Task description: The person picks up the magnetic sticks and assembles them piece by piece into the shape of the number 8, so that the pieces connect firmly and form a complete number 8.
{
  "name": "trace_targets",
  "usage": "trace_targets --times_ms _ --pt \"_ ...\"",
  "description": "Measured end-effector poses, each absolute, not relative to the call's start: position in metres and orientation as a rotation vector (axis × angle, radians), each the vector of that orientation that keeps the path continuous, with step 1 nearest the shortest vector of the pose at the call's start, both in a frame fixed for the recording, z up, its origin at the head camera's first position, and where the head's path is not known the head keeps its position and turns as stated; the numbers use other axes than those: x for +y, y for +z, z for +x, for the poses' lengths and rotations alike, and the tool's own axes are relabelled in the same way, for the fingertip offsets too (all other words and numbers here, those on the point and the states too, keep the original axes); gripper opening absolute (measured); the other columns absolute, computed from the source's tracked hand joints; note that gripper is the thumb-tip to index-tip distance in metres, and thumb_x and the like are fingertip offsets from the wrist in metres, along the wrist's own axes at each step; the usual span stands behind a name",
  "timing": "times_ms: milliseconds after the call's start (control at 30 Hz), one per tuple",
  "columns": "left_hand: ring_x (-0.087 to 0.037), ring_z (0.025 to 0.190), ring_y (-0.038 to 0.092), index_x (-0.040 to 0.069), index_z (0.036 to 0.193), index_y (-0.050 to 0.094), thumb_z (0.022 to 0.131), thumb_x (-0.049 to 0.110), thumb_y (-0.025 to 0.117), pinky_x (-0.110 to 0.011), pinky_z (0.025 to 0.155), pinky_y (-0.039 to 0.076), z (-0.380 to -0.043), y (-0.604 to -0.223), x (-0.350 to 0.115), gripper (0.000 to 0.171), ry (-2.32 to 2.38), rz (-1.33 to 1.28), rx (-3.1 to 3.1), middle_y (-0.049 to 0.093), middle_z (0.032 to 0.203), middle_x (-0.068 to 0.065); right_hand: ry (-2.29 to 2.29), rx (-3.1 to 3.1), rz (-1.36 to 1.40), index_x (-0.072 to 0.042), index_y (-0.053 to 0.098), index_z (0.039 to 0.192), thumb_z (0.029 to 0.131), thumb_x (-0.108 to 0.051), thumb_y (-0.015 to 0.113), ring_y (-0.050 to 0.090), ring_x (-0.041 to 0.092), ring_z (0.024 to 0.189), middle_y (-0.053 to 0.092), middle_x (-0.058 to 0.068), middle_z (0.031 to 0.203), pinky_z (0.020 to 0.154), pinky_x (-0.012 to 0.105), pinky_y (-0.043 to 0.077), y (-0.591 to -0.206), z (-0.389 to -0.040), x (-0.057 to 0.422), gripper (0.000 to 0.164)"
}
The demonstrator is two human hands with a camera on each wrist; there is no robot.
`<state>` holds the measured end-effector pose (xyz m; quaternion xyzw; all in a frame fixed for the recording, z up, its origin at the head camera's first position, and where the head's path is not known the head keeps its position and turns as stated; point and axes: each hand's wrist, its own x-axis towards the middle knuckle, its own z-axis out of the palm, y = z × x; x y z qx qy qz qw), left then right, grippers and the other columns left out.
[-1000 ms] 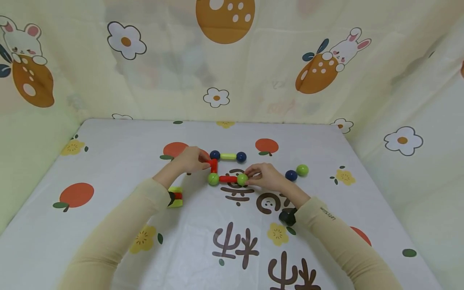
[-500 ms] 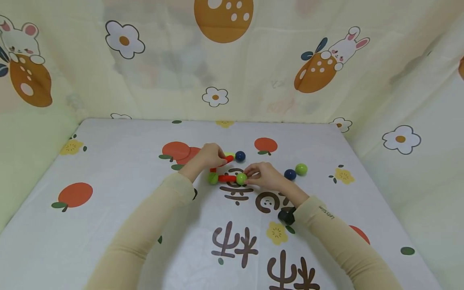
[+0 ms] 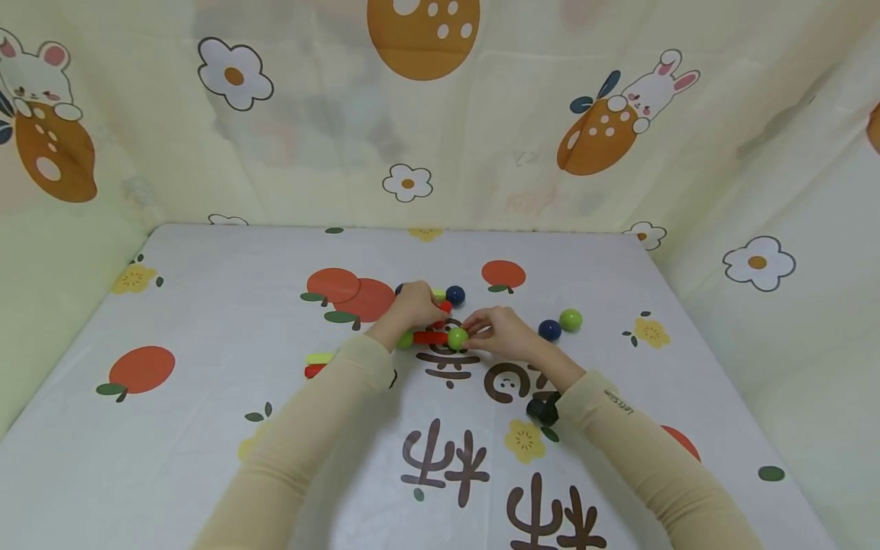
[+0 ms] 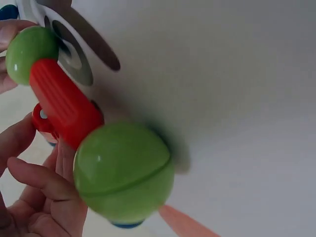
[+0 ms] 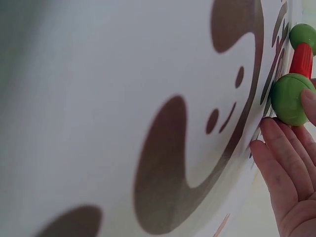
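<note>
My right hand (image 3: 500, 334) pinches a light green ball (image 3: 457, 338) between thumb and fingers; the right wrist view shows the thumb (image 5: 309, 104) on it. A red rod (image 3: 430, 338) joins this ball to a second green ball (image 4: 123, 173) on the left. My left hand (image 3: 415, 304) holds another red rod (image 3: 445, 307) at its fingertips, just behind the joined rod. In the left wrist view that held rod's end (image 4: 43, 117) shows a round hole. A further red rod, standing behind the left green ball earlier, is now hidden by the left hand.
Behind the hands lies a yellow-green rod (image 3: 438, 294) with a dark blue ball (image 3: 455, 296) at its right end. Another blue ball (image 3: 549, 330) and a green ball (image 3: 571, 319) lie to the right. Yellow-green (image 3: 319, 358) and red (image 3: 314, 371) pieces lie beside the left sleeve.
My left hand has carried its red rod rightward, from left of the joined pieces to the space between them and the yellow-green rod. The right hand has stayed on the green ball.
</note>
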<state>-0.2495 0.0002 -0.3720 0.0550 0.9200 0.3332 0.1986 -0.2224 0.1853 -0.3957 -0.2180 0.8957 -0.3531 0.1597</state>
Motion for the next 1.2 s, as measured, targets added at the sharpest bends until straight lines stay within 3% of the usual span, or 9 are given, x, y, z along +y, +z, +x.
trace_targets --times_ms 167,367,500,600,733,933,1200 --pt "-0.015 0.063 0.051 0.001 0.082 0.06 0.081 0.022 0.069 -0.021 0.055 0.038 -0.249 -0.377 0.005 0.023 0.976 0.074 2.559 0.057 0.072 -0.005 -0.998 2.563 -0.632 0.001 0.063 0.106 0.08 -0.01 0.07 0.063 0.022 0.091 0.066 0.011 0.099 0.077 0.03 0.051 -0.396 -0.223 0.185 0.029" --pt "-0.015 0.064 0.053 -0.001 0.093 0.058 0.08 0.023 0.07 -0.02 0.056 0.037 -0.248 -0.378 0.008 0.03 0.999 0.008 2.553 0.059 0.071 -0.006 -1.007 2.555 -0.634 0.001 0.063 0.104 0.08 -0.009 0.07 0.064 0.022 0.089 0.066 0.011 0.097 0.077 0.029 0.051 -0.396 -0.224 0.184 0.027" --pt "-0.014 0.059 0.05 0.002 0.076 0.057 0.081 0.025 0.069 -0.02 0.053 0.036 -0.25 -0.38 0.011 0.026 1.038 -0.017 2.536 0.054 0.062 -0.003 -1.01 2.555 -0.645 0.001 0.063 0.103 0.079 -0.008 0.071 0.065 0.021 0.088 0.067 0.011 0.096 0.076 0.029 0.051 -0.395 -0.224 0.184 0.027" --pt "-0.014 0.057 0.046 0.007 0.057 0.051 0.081 0.027 0.069 -0.02 0.052 0.033 -0.251 -0.383 0.016 0.035 1.045 0.002 2.558 0.046 0.055 0.0 -1.005 2.558 -0.647 0.001 0.063 0.103 0.079 -0.009 0.071 0.065 0.021 0.087 0.067 0.011 0.096 0.076 0.029 0.051 -0.395 -0.224 0.185 0.027" --pt "-0.017 0.062 0.047 0.01 0.05 0.049 0.081 0.027 0.069 -0.02 0.055 0.032 -0.25 -0.385 0.021 0.041 1.009 0.052 2.615 0.044 0.052 0.001 -1.014 2.562 -0.672 0.001 0.063 0.101 0.079 -0.008 0.071 0.065 0.021 0.086 0.067 0.011 0.094 0.076 0.03 0.051 -0.396 -0.224 0.186 0.026" --pt "-0.02 0.071 0.051 0.007 0.055 0.056 0.081 0.027 0.068 -0.022 0.059 0.034 -0.25 -0.385 0.024 0.035 0.984 0.044 2.632 0.048 0.058 -0.002 -1.023 2.565 -0.693 0.001 0.063 0.1 0.078 -0.008 0.072 0.064 0.021 0.087 0.067 0.01 0.093 0.075 0.029 0.051 -0.396 -0.225 0.187 0.025" --pt "-0.016 0.066 0.052 0.003 0.067 0.068 0.084 0.026 0.066 -0.02 0.057 0.035 -0.249 -0.384 0.022 0.028 0.932 0.127 2.649 0.052 0.054 0.001 -1.006 2.56 -0.692 0.0 0.062 0.1 0.078 -0.008 0.071 0.064 0.022 0.088 0.067 0.01 0.094 0.076 0.029 0.051 -0.398 -0.226 0.186 0.025"
